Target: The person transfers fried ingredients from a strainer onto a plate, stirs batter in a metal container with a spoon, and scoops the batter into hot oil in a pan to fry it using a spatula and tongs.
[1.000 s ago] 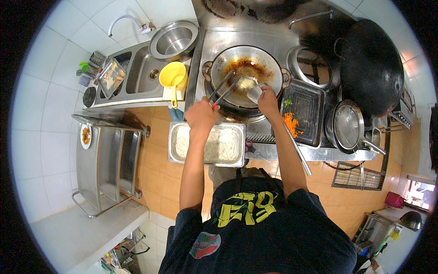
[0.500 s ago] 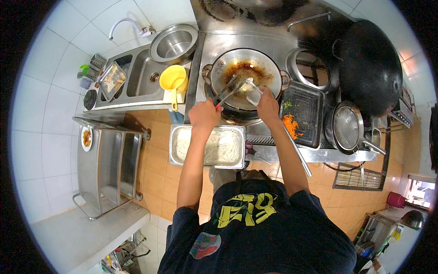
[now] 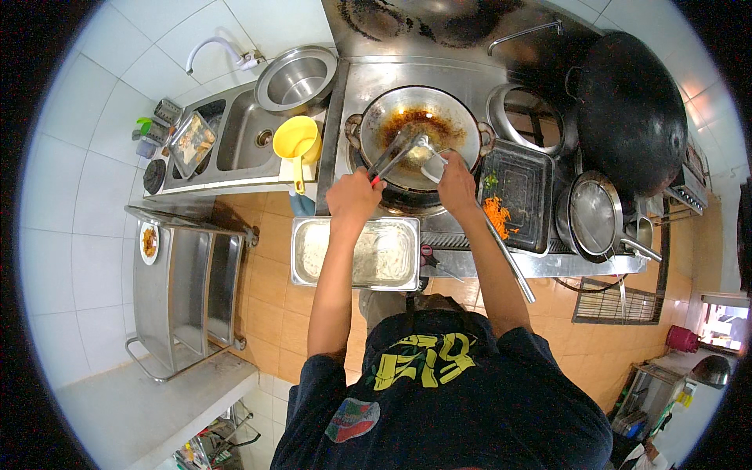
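steel wok [image 3: 419, 129], brown sauce smeared inside, tongs [image 3: 392, 157] resting in it.

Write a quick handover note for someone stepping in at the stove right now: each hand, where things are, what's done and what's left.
Left hand: grip on metal tongs, tips reaching into the wok.
Right hand: holding a small white container tilted over the wok's near rim.
Wok sits on the burner with brown sauce residue inside; little food shows in it.
Steel tray with a pale food layer sits just below the stove edge; dark tray to the right holds shredded carrot and greens.
Left: carrot and tray contents are not yet in the wok.
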`<state>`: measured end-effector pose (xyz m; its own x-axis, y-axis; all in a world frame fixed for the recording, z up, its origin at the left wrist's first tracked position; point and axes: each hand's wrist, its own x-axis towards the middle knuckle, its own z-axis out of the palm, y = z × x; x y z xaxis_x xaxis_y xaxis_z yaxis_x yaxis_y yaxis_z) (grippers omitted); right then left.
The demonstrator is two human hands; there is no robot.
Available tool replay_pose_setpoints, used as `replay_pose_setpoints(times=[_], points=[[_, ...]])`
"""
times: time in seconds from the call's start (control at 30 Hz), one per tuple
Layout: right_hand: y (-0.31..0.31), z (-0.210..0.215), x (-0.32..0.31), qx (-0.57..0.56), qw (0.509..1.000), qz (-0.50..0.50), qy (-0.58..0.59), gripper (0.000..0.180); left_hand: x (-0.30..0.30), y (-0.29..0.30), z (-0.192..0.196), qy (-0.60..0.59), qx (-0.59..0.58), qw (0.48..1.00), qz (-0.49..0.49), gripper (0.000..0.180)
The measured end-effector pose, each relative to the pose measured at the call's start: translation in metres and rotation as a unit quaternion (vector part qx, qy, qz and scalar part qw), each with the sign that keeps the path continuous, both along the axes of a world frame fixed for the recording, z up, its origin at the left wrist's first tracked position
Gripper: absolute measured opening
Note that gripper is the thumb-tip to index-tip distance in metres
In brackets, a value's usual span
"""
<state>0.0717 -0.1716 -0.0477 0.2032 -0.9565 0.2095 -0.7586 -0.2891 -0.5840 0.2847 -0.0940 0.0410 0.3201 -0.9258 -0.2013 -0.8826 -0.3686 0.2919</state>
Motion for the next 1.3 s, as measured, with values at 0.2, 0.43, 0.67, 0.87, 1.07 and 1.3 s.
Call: replay_pose_setpoints(times=[0.2, 0.43, 0.67, 0.87, 1.07, 1.3], points=[[0.006, 0.006, -0.002, -0.012, 1.0, -0.001, 0.007, 0.048, 0.015, -0.008, -0.001, -0.018, 0.02, 0.999, 0.022, 0.042], [-0.008, -0.009, -0.009, -0.02, 1.0, -0.018, -0.004, 0.049, -0.008, 0.004, 0.008, 0.006, -0.002, 1.0, -0.001, 0.043], [0.007, 0.016, 0.004, 0.034, 0.998, -0.034, -0.038, 0.025, 0.017, -0.004, -0.013, -0.004, 0.02, 0.999, 0.026, 0.045], [0.001, 0.007, 0.001, 0.018, 0.999, -0.029, -0.033, 0.037, 0.016, -0.008, 0.0, 0.049, 0.033, 0.998, 0.026, 0.044], [0.01, 0.005, 0.011, -0.025, 0.999, -0.017, -0.043, 0.037, 0.028, -0.011, -0.006, 0.081, 0.078, 0.993, 0.025, 0.045], [0.008, -0.004, 0.012, -0.037, 0.999, -0.015, -0.036, 0.039, 0.027, -0.013, -0.008, 0.139, 0.096, 0.985, 0.038, 0.046]])
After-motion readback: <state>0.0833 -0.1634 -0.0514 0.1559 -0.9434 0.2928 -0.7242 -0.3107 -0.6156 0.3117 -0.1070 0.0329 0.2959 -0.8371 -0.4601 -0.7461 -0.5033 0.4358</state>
